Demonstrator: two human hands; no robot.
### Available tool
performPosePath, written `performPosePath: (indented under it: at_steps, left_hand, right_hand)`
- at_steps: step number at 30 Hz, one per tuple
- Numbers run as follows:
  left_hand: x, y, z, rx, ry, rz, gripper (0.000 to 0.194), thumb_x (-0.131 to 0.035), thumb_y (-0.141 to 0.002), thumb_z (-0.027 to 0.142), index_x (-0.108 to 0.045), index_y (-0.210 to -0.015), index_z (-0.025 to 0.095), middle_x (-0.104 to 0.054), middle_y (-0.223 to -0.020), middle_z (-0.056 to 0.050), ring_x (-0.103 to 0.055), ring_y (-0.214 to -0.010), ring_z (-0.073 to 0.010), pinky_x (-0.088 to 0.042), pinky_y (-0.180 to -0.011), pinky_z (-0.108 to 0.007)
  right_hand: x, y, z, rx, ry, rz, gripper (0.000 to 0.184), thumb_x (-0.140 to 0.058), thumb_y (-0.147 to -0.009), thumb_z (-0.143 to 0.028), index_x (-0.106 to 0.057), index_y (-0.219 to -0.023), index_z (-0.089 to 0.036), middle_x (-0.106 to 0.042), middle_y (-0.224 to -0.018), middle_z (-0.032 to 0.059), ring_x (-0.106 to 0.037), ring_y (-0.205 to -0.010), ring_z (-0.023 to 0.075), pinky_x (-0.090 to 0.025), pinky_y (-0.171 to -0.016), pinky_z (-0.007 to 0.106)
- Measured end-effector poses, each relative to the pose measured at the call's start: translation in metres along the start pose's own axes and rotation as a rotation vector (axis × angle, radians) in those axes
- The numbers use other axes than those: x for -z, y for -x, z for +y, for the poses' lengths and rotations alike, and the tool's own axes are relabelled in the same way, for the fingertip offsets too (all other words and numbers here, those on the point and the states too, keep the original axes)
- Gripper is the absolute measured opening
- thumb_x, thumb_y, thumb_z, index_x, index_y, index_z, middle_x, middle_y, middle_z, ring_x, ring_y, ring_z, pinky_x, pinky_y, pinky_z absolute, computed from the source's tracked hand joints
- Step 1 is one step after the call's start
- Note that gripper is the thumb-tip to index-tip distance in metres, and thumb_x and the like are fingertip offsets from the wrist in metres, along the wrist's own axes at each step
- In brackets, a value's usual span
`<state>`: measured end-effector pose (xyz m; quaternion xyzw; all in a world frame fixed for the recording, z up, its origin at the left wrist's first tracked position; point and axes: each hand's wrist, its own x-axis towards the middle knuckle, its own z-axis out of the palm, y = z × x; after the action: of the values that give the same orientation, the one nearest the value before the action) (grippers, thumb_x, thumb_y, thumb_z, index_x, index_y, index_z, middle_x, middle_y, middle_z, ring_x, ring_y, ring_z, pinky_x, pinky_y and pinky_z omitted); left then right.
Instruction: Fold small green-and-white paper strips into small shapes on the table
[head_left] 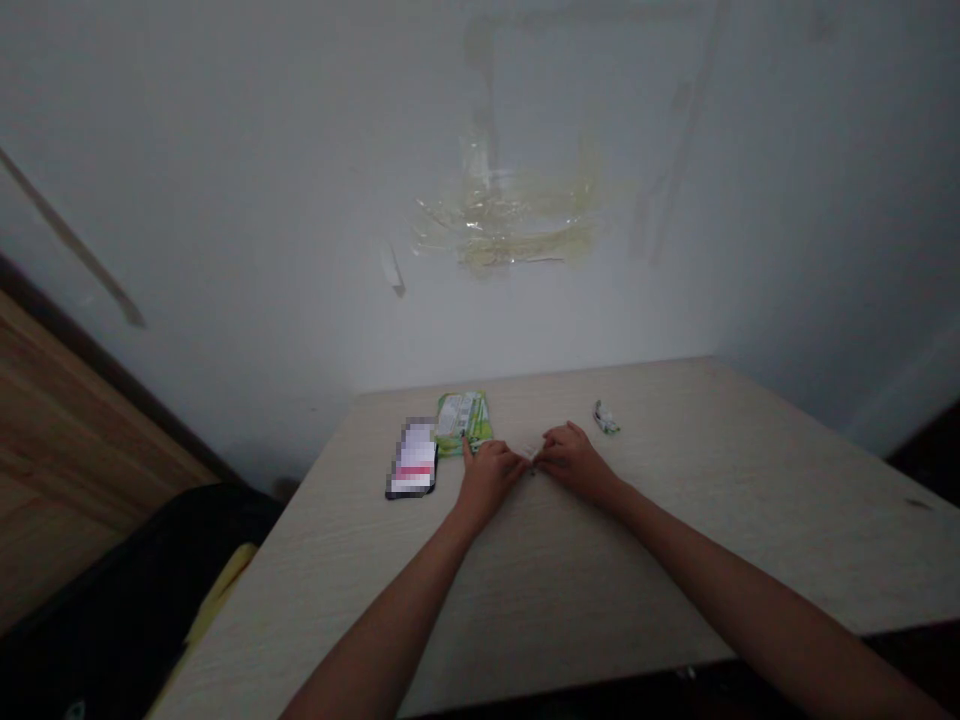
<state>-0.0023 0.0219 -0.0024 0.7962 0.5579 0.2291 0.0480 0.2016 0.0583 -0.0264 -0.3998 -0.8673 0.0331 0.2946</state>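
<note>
Close together over the middle of the table, my left hand [491,473] and my right hand [576,462] pinch a small whitish piece [532,455] between them. It looks like thin paper or tissue, but most of it is hidden by my fingers. A green and white packet [463,420] lies flat just beyond my left hand, whose raised finger overlaps its lower edge. To the right, past my right hand, rests a small crumpled green and white wrapper [606,417], apart from my fingers.
A phone [412,458] with a lit, blurred screen lies left of the packet, near it. The pale wooden table [712,480] meets a wall [300,200] with peeling clear tape [517,225]. Dark fabric [150,560] and a wooden panel [52,430] stand at the left.
</note>
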Motion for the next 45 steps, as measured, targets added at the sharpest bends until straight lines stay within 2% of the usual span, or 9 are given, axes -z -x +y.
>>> performPosePath:
  at_steps: [7,12,17,21,26,36,45]
  left_hand:
    - [0.002,0.001,-0.002,-0.009,0.042,0.021,0.015,-0.061,-0.087,0.041,-0.072,-0.091,0.031,-0.071,-0.103,0.002,-0.053,-0.116,-0.022,0.004,-0.113,-0.064]
    - [-0.001,0.0,-0.001,0.037,0.021,0.026,0.015,-0.06,-0.088,0.039,-0.072,-0.088,0.029,-0.07,-0.103,0.001,-0.052,-0.117,-0.0217,-0.001,-0.114,-0.062]
    - [-0.001,-0.001,0.001,0.072,0.035,0.052,0.014,-0.061,-0.087,0.037,-0.071,-0.085,0.027,-0.07,-0.102,0.001,-0.053,-0.114,-0.0212,-0.009,-0.113,-0.061]
    - [-0.002,0.0,0.003,0.108,0.053,0.09,0.013,-0.063,-0.086,0.037,-0.072,-0.082,0.028,-0.068,-0.112,0.002,-0.05,-0.119,-0.0218,-0.017,-0.112,-0.058]
    - [-0.006,0.001,0.007,0.147,0.014,0.134,0.012,-0.065,-0.084,0.035,-0.073,-0.079,0.029,-0.064,-0.124,0.003,-0.04,-0.129,-0.0252,-0.017,-0.112,-0.059]
    - [-0.007,-0.002,0.013,0.225,-0.013,0.112,0.016,-0.063,-0.085,0.038,-0.073,-0.079,0.028,-0.057,-0.135,0.002,-0.035,-0.134,-0.0282,-0.013,-0.11,-0.068]
    - [-0.008,-0.006,0.012,0.232,-0.041,0.083,0.021,-0.06,-0.086,0.04,-0.074,-0.08,0.025,-0.053,-0.14,-0.002,-0.033,-0.136,-0.0294,-0.012,-0.111,-0.067]
  right_hand:
    - [0.002,-0.001,-0.005,-0.049,0.01,-0.022,0.012,-0.062,-0.089,-0.027,-0.073,-0.092,-0.024,-0.067,-0.101,0.0061,-0.057,-0.105,0.0219,-0.024,-0.109,0.05]
    - [0.003,-0.002,-0.005,-0.093,0.011,-0.024,0.012,-0.062,-0.089,-0.027,-0.073,-0.09,-0.023,-0.068,-0.102,0.0067,-0.058,-0.104,0.0215,-0.026,-0.107,0.047]
    - [0.002,-0.002,-0.004,-0.132,0.006,0.001,0.015,-0.064,-0.088,-0.033,-0.073,-0.088,-0.021,-0.067,-0.097,0.0075,-0.057,-0.102,0.0216,-0.034,-0.099,0.039]
    - [0.0,-0.003,-0.004,-0.191,0.01,0.021,0.02,-0.066,-0.086,-0.037,-0.072,-0.084,-0.018,-0.065,-0.09,0.0081,-0.055,-0.096,0.0222,-0.039,-0.09,0.035]
    - [-0.004,-0.005,-0.007,-0.24,0.04,0.042,0.02,-0.065,-0.087,-0.035,-0.072,-0.084,-0.017,-0.063,-0.092,0.0094,-0.051,-0.099,0.0235,-0.039,-0.09,0.035]
    - [-0.007,-0.008,-0.012,-0.298,0.081,0.01,0.022,-0.063,-0.088,-0.037,-0.071,-0.086,-0.017,-0.061,-0.098,0.0102,-0.049,-0.102,0.024,-0.037,-0.093,0.036]
    - [-0.006,-0.008,-0.017,-0.302,0.139,0.006,0.025,-0.057,-0.091,-0.04,-0.07,-0.091,-0.018,-0.06,-0.101,0.0102,-0.049,-0.102,0.0243,-0.037,-0.092,0.037]
